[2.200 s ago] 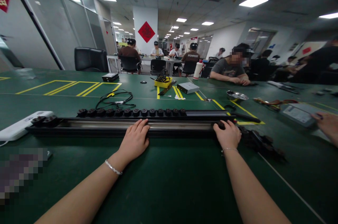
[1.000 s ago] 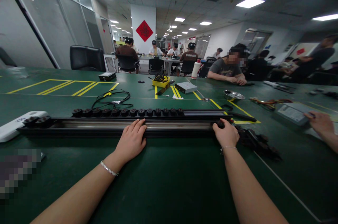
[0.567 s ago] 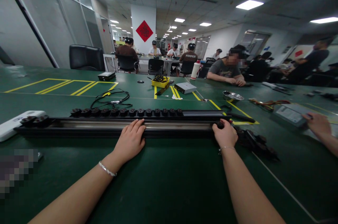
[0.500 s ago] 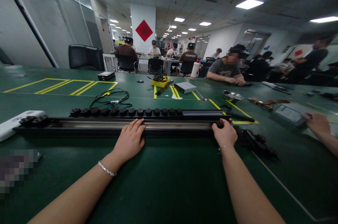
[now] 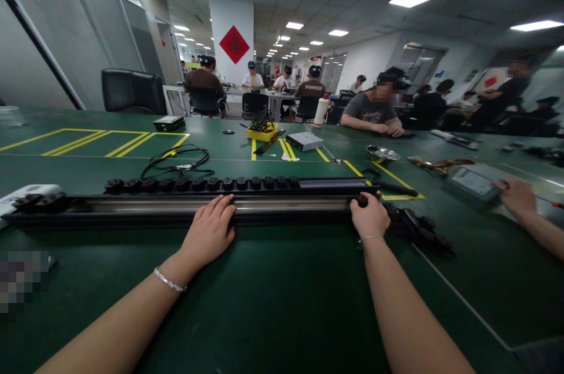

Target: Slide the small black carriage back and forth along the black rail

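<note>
A long black track (image 5: 286,218) with a shiny metal channel lies across the green table in front of me. My left hand (image 5: 214,221) lies over its middle, fingers stretched out across the channel and thumb by the near edge. Near the track's right end, my right hand (image 5: 371,215) is closed round a small black round socket (image 5: 362,201), mostly hidden by the fingers. Two more black sockets sit at the left end. Behind runs a second black track (image 5: 328,184) carrying a row of several sockets (image 5: 211,184). More sockets (image 5: 425,230) lie in a heap on the right.
At right, another person's hand (image 5: 517,201) touches a grey metal box (image 5: 473,182). A looped black cable (image 5: 176,161), a metal bowl (image 5: 382,152), a silver box (image 5: 304,141) and a yellow tray (image 5: 263,134) lie farther back. A white device (image 5: 39,189) is at left.
The view has shifted slightly, so everything appears a little farther left. Both my hands keep their places on the track. The other person's hand has moved slightly at the grey box.
</note>
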Action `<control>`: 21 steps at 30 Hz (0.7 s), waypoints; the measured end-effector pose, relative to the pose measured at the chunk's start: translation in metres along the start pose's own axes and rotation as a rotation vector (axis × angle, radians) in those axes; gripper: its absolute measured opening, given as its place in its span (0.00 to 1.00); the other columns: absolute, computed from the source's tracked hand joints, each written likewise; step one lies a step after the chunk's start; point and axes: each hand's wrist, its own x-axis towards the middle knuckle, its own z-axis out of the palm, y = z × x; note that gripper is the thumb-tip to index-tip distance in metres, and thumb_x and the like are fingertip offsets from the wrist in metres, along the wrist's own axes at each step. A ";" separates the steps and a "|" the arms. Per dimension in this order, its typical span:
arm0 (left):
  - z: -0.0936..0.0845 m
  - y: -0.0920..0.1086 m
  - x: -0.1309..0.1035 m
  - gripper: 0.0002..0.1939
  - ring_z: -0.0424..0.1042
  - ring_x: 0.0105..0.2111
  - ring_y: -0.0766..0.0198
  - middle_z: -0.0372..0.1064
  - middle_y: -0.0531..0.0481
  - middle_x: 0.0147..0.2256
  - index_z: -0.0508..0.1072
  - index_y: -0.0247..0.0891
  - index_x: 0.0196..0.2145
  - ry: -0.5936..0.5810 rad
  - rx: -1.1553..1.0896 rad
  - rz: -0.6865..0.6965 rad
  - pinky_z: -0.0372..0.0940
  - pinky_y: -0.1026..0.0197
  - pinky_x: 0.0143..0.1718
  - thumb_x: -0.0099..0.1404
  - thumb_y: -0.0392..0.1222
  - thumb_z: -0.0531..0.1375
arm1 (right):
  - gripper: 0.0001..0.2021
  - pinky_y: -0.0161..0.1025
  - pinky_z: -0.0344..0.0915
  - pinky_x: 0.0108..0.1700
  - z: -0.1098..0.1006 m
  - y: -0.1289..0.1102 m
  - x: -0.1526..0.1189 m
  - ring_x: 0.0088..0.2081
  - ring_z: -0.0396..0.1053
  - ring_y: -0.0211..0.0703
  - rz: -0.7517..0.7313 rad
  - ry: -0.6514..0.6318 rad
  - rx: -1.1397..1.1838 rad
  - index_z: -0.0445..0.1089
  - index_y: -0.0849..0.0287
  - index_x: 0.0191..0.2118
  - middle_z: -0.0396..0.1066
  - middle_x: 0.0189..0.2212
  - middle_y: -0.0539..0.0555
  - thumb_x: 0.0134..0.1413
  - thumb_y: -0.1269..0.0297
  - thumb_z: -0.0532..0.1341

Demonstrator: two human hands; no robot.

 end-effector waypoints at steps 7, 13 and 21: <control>0.000 0.000 0.000 0.19 0.53 0.59 0.51 0.55 0.44 0.59 0.65 0.39 0.48 -0.019 0.026 0.001 0.56 0.48 0.52 0.58 0.40 0.52 | 0.18 0.49 0.56 0.49 -0.002 0.000 -0.002 0.46 0.63 0.51 -0.019 0.000 0.018 0.68 0.56 0.47 0.70 0.42 0.58 0.49 0.59 0.54; 0.000 -0.001 0.000 0.19 0.54 0.58 0.50 0.56 0.44 0.59 0.65 0.38 0.49 -0.011 0.066 0.019 0.56 0.48 0.52 0.59 0.41 0.51 | 0.18 0.49 0.56 0.51 -0.005 0.003 -0.002 0.51 0.59 0.52 -0.043 0.026 0.028 0.69 0.56 0.46 0.67 0.47 0.57 0.48 0.59 0.55; 0.001 -0.002 -0.001 0.19 0.54 0.58 0.50 0.56 0.44 0.59 0.66 0.38 0.48 -0.024 0.051 0.013 0.56 0.48 0.52 0.59 0.42 0.51 | 0.22 0.50 0.54 0.55 -0.005 0.006 0.001 0.54 0.57 0.51 -0.020 -0.001 0.000 0.66 0.55 0.50 0.65 0.52 0.54 0.48 0.56 0.56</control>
